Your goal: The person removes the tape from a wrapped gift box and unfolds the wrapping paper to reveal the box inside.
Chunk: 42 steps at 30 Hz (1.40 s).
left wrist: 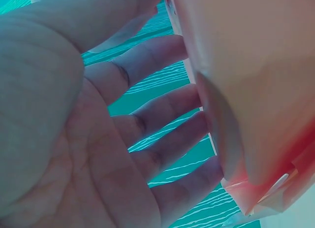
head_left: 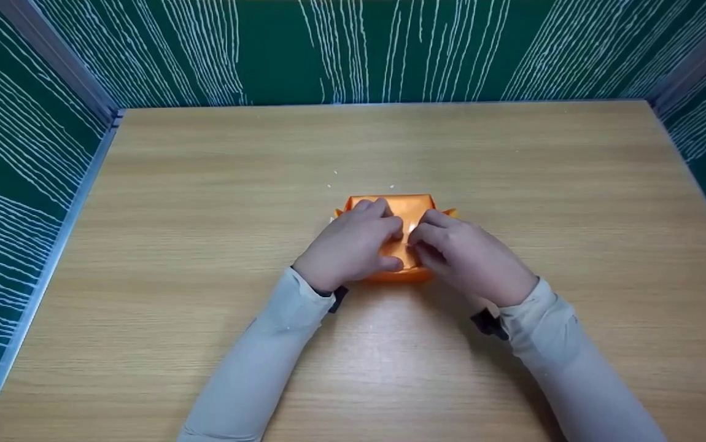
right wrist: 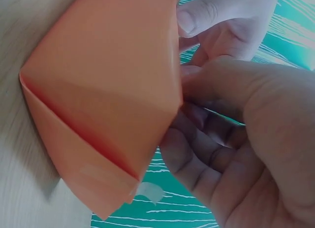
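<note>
A parcel in glossy orange wrapping paper [head_left: 411,209] sits on the table in front of me, its ends folded into pointed flaps [right wrist: 83,139]. My left hand [head_left: 356,242] is over its left half. In the left wrist view the fingers are spread, their fingertips [left wrist: 194,95] resting against the top face. On the right half, my right hand [head_left: 466,252] has its fingers bent, with the thumb and fingertips at the top surface. The right wrist view shows them right at the parcel's edge; I cannot tell whether they pinch anything.
The wooden table [head_left: 205,172] spreads around the parcel, with tiny white specks [head_left: 336,173] just beyond it. Green walls with white streaks [head_left: 341,55] rise at the back and both sides. Dark straps [head_left: 489,324] sit at both wrists.
</note>
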Motion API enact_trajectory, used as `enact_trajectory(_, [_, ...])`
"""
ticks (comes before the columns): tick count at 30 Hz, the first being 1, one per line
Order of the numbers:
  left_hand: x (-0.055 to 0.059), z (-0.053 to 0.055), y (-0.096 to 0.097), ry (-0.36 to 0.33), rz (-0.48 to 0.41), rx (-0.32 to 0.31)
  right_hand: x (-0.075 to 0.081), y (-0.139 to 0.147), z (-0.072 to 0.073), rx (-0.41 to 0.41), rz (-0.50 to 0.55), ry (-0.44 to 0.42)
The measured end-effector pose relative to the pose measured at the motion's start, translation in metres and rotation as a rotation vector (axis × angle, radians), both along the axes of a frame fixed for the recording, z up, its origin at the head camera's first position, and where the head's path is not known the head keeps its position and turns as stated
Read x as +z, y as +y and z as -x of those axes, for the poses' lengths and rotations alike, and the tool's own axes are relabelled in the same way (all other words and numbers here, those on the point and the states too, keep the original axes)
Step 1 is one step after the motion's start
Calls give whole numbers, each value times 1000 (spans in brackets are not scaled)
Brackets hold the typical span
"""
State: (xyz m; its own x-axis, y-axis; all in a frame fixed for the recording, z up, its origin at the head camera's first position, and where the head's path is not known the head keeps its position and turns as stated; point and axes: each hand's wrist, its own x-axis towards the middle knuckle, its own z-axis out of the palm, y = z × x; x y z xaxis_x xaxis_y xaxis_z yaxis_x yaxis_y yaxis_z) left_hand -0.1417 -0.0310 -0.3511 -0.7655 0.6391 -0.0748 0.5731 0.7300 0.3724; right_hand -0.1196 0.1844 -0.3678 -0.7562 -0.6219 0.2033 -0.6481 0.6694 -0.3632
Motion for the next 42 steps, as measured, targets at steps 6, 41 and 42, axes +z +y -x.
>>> enact_trajectory(6, [1,-1,0,5,5,-2,0,0,0,25,-23,0])
enact_trajectory(41, [1,-2,-1,31,5,-23,-4,-3,-1,-95,21,129])
enact_trajectory(42, [1,-2,-1,34,5,-26,-4,-3,-1,-98,27,127])
